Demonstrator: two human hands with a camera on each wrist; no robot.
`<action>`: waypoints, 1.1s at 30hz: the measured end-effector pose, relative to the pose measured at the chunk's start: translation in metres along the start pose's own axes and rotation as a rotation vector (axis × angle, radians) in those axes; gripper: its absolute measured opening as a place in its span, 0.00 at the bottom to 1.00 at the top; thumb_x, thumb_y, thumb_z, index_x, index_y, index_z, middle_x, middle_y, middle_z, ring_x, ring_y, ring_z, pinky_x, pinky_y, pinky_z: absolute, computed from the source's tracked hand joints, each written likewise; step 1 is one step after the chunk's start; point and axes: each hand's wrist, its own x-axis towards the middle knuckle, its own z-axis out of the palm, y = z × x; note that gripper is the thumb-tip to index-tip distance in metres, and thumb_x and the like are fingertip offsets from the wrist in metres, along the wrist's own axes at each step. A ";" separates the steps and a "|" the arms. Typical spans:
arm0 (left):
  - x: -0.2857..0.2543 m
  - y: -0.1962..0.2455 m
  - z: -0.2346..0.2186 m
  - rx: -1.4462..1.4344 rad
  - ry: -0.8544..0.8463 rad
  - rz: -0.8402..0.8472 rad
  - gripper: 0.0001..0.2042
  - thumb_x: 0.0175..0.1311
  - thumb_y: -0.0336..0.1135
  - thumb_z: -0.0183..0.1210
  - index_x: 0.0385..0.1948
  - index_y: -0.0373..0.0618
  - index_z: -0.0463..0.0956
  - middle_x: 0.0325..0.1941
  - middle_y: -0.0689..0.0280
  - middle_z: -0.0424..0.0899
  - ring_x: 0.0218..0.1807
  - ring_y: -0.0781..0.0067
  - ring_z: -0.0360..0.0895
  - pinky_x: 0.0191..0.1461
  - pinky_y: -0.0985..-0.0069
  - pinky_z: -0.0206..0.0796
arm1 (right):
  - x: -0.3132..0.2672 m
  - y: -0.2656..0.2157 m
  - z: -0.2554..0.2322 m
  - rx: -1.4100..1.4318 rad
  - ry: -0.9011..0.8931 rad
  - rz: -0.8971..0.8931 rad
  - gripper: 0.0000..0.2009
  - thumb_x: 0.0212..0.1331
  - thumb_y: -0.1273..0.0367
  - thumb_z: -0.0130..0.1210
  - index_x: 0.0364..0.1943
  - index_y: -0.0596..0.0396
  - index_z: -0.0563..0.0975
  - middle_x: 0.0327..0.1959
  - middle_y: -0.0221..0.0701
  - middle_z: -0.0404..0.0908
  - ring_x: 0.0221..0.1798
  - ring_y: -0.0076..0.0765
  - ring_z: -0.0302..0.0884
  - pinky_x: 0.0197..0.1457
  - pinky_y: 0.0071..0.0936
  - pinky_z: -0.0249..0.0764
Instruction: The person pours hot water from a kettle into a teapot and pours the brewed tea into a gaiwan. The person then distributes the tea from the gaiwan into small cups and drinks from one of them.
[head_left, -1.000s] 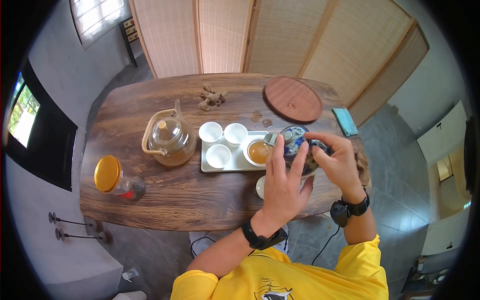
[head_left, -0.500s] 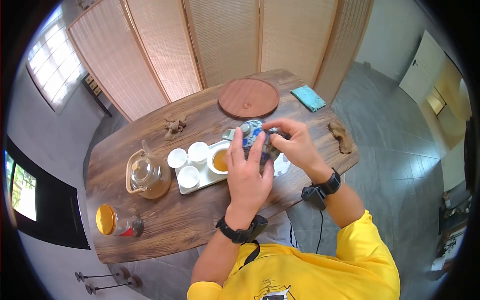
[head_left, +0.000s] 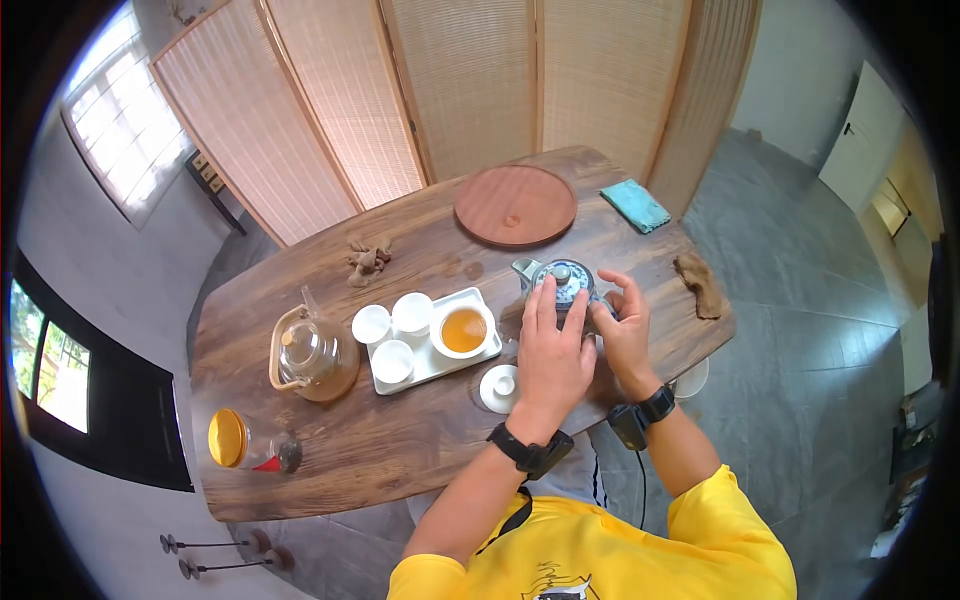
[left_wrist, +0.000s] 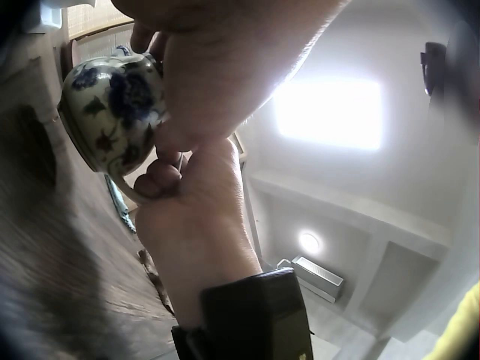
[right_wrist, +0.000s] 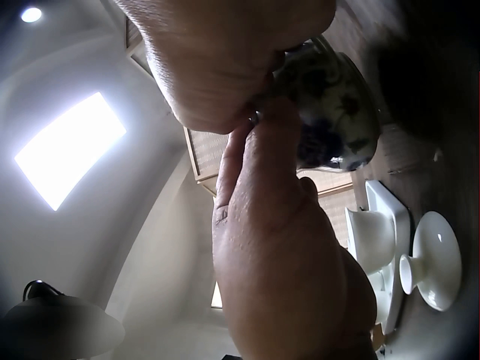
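A blue-and-white floral teapot (head_left: 565, 282) is held up off the table between both hands, its spout toward the back left. My right hand (head_left: 625, 335) grips its handle, which shows beside curled fingers in the left wrist view. The left hand (head_left: 552, 360) reaches over the pot with long fingers, their tips on the lid near the knob. To the left, a white bowl (head_left: 464, 332) of amber tea stands on a white tray (head_left: 437, 370) with three white cups (head_left: 412, 313). A white lid (head_left: 499, 388) lies knob up, just left of the left hand.
A glass kettle (head_left: 318, 355) and a yellow-lidded jar (head_left: 250, 440) stand at the left. Farther back are a round wooden tray (head_left: 515, 205), a turquoise cloth (head_left: 635, 206) and a brown figurine (head_left: 369, 260). A brown cloth (head_left: 698, 286) lies near the right edge.
The teapot has come away from the tea bowl, toward the right, and sits more level. Both hands have moved with it. The head view has swung to the right.
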 end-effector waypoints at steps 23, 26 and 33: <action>-0.009 -0.017 0.014 0.006 -0.055 0.016 0.30 0.55 0.26 0.68 0.64 0.50 0.78 0.74 0.45 0.66 0.75 0.38 0.63 0.77 0.50 0.58 | -0.028 0.026 0.006 0.022 0.032 0.102 0.19 0.63 0.77 0.56 0.59 0.60 0.76 0.56 0.39 0.81 0.59 0.33 0.77 0.64 0.31 0.72; -0.010 -0.017 0.012 0.017 -0.069 0.025 0.30 0.55 0.26 0.68 0.65 0.50 0.77 0.75 0.45 0.66 0.75 0.37 0.63 0.77 0.50 0.58 | -0.029 0.026 0.006 0.002 0.032 0.100 0.19 0.63 0.77 0.56 0.59 0.59 0.76 0.55 0.40 0.81 0.57 0.33 0.78 0.61 0.30 0.74; -0.010 -0.013 0.005 0.026 -0.132 0.007 0.33 0.53 0.28 0.69 0.67 0.50 0.75 0.77 0.45 0.63 0.77 0.36 0.60 0.77 0.49 0.57 | -0.027 0.020 0.007 -0.021 0.026 0.074 0.19 0.63 0.77 0.57 0.59 0.59 0.76 0.52 0.37 0.82 0.53 0.30 0.79 0.55 0.27 0.75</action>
